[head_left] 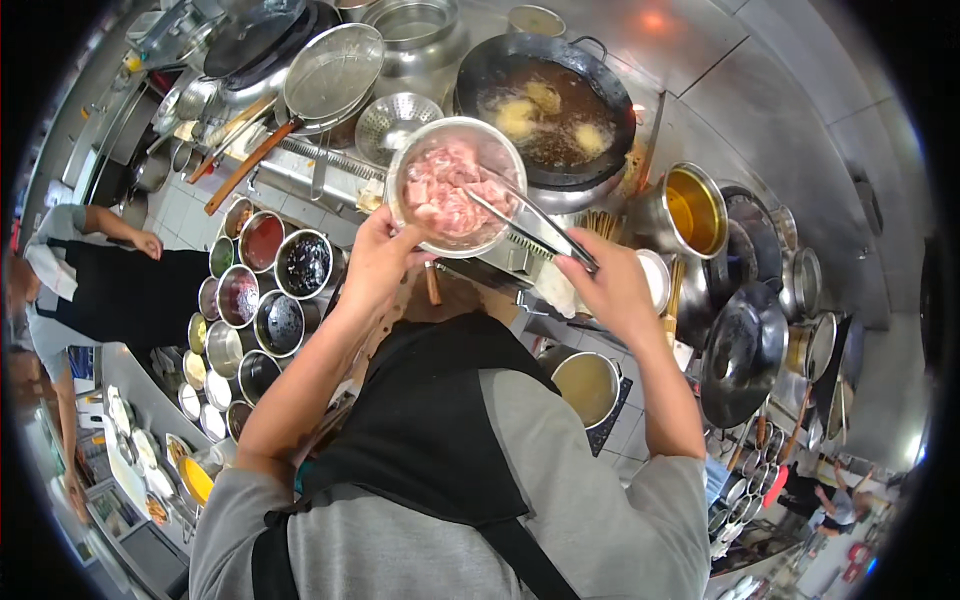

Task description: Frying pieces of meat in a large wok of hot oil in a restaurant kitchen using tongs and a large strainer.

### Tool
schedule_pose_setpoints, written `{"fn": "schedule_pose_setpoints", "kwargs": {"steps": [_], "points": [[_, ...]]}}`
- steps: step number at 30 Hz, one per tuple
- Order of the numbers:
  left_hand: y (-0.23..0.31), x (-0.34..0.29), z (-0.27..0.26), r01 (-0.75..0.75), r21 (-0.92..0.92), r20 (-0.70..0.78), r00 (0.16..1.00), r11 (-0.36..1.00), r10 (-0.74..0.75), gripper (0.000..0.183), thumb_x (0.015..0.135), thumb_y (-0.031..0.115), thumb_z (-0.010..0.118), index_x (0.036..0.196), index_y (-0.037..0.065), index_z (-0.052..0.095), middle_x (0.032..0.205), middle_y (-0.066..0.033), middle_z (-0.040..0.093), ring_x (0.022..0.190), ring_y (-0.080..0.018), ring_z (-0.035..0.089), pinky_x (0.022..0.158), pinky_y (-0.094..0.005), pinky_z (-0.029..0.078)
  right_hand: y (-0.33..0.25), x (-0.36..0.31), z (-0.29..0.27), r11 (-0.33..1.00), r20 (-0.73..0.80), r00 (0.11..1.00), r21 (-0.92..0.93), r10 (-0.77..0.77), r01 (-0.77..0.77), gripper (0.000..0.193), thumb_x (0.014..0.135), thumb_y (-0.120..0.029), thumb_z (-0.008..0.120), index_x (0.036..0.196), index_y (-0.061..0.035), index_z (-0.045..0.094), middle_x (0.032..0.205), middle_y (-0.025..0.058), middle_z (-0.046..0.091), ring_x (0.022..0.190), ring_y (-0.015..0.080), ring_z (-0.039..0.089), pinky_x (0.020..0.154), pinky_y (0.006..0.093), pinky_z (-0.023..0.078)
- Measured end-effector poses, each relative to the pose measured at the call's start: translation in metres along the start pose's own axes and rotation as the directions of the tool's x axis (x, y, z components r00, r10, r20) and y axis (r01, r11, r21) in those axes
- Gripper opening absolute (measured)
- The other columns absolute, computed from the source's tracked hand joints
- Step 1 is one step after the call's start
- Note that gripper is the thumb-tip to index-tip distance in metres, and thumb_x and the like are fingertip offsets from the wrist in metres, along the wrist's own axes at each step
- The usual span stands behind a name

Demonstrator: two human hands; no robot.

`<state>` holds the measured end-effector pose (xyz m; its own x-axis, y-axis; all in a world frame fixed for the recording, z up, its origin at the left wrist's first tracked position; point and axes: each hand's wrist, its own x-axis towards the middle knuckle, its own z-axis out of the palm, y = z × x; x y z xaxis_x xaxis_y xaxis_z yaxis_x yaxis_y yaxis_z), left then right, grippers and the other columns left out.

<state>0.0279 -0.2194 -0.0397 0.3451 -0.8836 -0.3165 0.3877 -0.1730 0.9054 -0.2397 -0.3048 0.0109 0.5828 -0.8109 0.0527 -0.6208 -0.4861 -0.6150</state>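
Observation:
My left hand point(384, 258) grips the near left rim of a round metal bowl point(501, 148), fingers closed on its edge. Raw pink meat pieces point(440, 186) fill much of the bowl. Metal tongs point(530, 228) are held in my right hand point(612, 284); their tips reach into the bowl among the meat. Whether a piece is pinched between the tips I cannot tell. Just beyond the bowl, to the right, a large black wok point(476, 78) holds dark bubbling oil. Several pale yellow battered pieces point(517, 118) are frying in it.
A perforated ladle point(396, 124) and a wood-handled strainer point(338, 72) lie left of the wok. A pot of orange liquid point(694, 212) stands right. Sauce containers point(262, 241) fill the left side, with a co-worker point(105, 290) beyond. A stockpot point(585, 388) sits low behind my right arm.

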Motion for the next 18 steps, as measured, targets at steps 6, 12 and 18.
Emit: {"fn": "schedule_pose_setpoints", "kwargs": {"steps": [6,12,18], "points": [[-0.024,0.032,-0.021,0.066,-0.064,0.013,0.998,0.996,-0.065,0.018,0.091,0.011,0.061,0.107,0.004,0.056,0.098,-0.0074,0.066,0.084,-0.0167,0.067,0.070,-0.0305,0.057,-0.007,-0.004,0.013,0.993,-0.174,0.982,0.112,0.068,-0.049,0.030,0.086,-0.020,0.066,0.107,0.0010,0.067,0.096,0.0200,0.069,0.075,0.0280,0.069,0.069,0.0328,0.052],[-0.038,0.035,-0.062,0.150,-0.167,0.024,0.989,0.975,-0.148,0.018,0.092,0.013,0.061,0.103,0.001,0.054,0.097,-0.0090,0.064,0.086,-0.0190,0.067,0.074,-0.0306,0.059,0.004,0.014,-0.019,0.968,-0.187,0.967,0.214,0.175,-0.134,0.032,0.087,-0.013,0.068,0.113,0.0049,0.064,0.084,-0.0002,0.065,0.076,0.0065,0.054,0.070,0.0226,0.045],[-0.037,0.003,-0.095,0.228,-0.158,0.005,0.973,0.961,-0.230,0.017,0.093,0.017,0.060,0.104,0.004,0.055,0.097,-0.0065,0.063,0.089,-0.0164,0.064,0.077,-0.0329,0.058,0.072,0.085,0.017,0.945,-0.223,0.968,-0.276,0.116,-0.177,0.030,0.085,-0.031,0.062,0.102,-0.0065,0.069,0.090,0.0203,0.067,0.087,0.0388,0.064,0.077,0.0442,0.050]]}}
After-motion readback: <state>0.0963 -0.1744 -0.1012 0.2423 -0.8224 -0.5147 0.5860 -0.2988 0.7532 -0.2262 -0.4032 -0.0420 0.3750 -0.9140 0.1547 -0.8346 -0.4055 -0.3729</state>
